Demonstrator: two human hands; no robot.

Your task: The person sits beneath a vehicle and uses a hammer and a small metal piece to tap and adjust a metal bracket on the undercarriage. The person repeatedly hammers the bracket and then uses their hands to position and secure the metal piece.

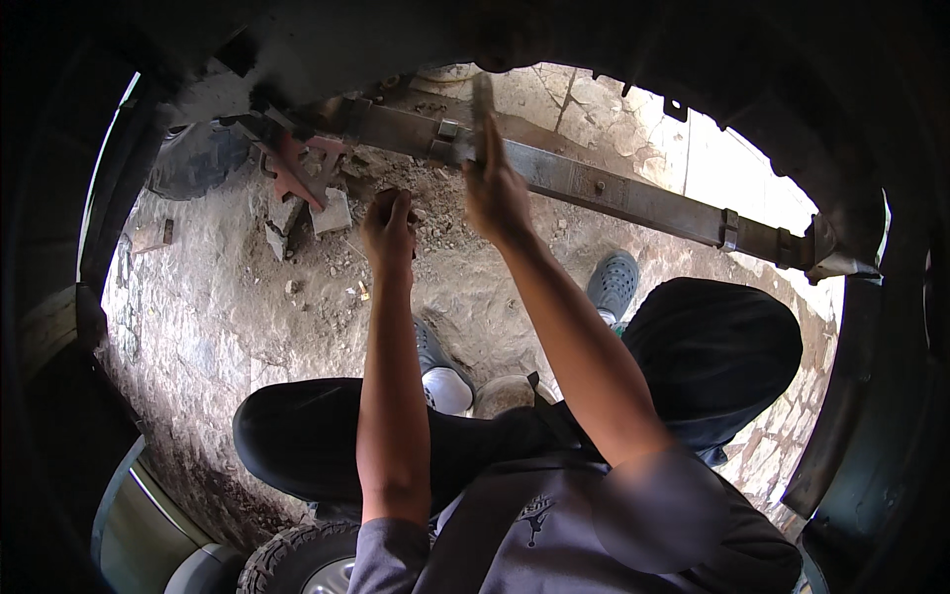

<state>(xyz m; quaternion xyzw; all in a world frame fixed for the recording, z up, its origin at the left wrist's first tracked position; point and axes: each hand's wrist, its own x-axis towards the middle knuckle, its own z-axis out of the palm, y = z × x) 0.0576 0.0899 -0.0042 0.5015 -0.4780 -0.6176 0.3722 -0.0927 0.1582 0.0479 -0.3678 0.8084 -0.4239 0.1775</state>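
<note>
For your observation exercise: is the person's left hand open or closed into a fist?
Closed. The left hand is curled into a fist, fingers folded in, raised below the leaf spring. Whether it grips anything cannot be told.

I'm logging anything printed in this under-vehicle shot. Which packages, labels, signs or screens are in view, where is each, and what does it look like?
Packages, signs, screens: none in view.
Shirt print: a small dark emblem with lettering on the grey shirt, bottom centre of the picture, between the person's forearms.
Near the left hand and right hand, raised at the long metal bar, no label shows.
</note>
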